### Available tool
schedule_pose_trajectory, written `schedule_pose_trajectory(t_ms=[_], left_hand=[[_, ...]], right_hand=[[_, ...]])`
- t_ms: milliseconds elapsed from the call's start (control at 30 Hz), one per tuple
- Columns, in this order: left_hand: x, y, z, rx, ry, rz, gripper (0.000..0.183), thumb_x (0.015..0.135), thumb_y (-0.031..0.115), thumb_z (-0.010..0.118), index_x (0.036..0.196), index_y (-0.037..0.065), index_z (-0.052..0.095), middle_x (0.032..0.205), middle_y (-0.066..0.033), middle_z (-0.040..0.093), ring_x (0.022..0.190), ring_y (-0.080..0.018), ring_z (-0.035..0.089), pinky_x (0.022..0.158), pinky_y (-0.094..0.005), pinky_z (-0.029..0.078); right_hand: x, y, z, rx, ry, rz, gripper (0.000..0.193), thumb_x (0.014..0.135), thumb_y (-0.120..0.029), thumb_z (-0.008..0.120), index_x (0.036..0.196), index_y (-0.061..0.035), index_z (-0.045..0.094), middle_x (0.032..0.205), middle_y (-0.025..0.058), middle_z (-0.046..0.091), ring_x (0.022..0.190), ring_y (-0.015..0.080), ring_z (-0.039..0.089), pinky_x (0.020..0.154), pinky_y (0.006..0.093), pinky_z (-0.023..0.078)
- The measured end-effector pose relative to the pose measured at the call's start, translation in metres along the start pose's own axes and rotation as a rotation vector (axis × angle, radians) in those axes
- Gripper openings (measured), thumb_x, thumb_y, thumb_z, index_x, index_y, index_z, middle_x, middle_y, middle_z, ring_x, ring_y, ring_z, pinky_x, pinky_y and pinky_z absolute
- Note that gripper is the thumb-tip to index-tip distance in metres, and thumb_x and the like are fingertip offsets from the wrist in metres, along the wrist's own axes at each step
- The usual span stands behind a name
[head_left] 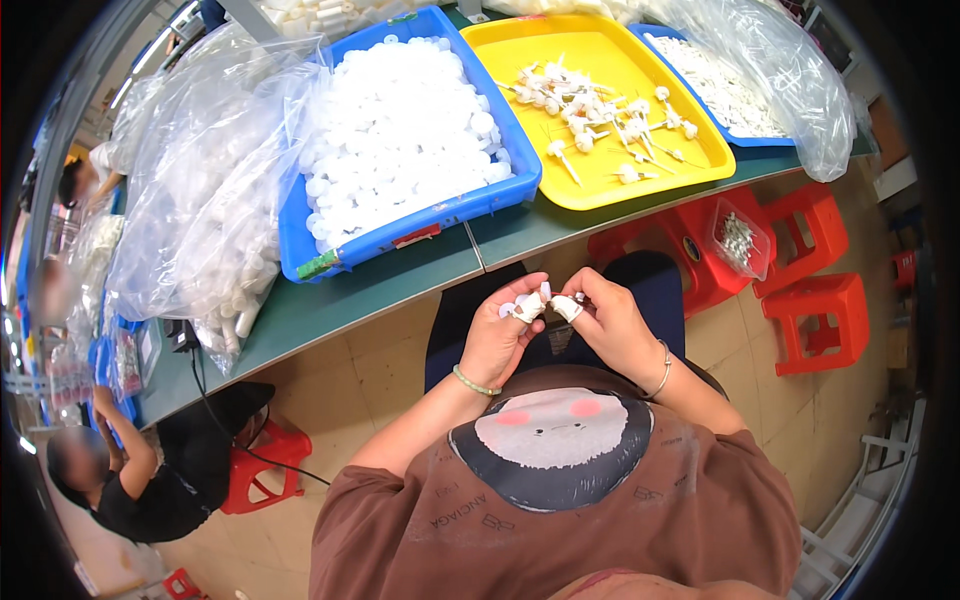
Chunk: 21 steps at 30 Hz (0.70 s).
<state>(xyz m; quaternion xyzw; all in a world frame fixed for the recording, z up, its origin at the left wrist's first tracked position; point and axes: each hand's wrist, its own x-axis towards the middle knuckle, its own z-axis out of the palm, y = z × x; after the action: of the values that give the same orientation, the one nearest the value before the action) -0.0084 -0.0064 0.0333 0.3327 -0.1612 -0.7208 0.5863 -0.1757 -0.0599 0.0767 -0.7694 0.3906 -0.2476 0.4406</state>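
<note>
My left hand (pixel 497 338) is closed round a few small white plastic caps (pixel 507 310), which show between palm and fingers. Close beside it, my right hand (pixel 618 322) pinches with thumb and forefinger; whatever is in the pinch is too small to make out. White wrapping covers some fingertips on both hands. The fingertips almost meet above my lap, just off the table's front edge. Beyond them stands a blue tray (pixel 527 165) heaped with white caps. To its right, a yellow tray (pixel 480 42) holds scattered white pieces with thin pins or stems (pixel 575 105).
A clear bag of white tubular parts (pixel 200 200) lies left on the green table (pixel 400 285). Another blue tray (pixel 765 141) of small white pieces sits far right, beside plastic film (pixel 790 70). Red stools (pixel 820 325) and a small clear tub (pixel 742 240) are below. A co-worker (pixel 150 470) sits left.
</note>
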Motion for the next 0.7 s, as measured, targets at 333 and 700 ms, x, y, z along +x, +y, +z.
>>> schedule_pose_trajectory(t_ms=[333,700], left_hand=[[0.0,0.0,0.002,0.042,-0.002,0.021,0.028,0.088,0.01,0.062,0.115,0.004,0.057,0.096,-0.0011,0.062,0.08,-0.0065,0.057,0.066,-0.0184,0.047],[0.001,-0.004,-0.001,-0.017,0.004,-0.009,0.029,0.089,0.013,0.062,0.116,0.003,0.057,0.096,0.0005,0.061,0.081,-0.0061,0.056,0.065,-0.0179,0.046]], right_hand=[[-0.001,-0.005,-0.003,-0.095,0.083,-0.235,0.021,0.079,0.004,0.056,0.099,0.0009,0.056,0.085,0.0152,0.055,0.074,0.0297,0.058,0.066,0.0348,0.047],[-0.002,-0.009,0.008,0.137,0.187,-0.084,0.015,0.082,0.004,0.057,0.097,0.0014,0.054,0.082,0.0111,0.054,0.07,0.0178,0.058,0.061,0.0285,0.047]])
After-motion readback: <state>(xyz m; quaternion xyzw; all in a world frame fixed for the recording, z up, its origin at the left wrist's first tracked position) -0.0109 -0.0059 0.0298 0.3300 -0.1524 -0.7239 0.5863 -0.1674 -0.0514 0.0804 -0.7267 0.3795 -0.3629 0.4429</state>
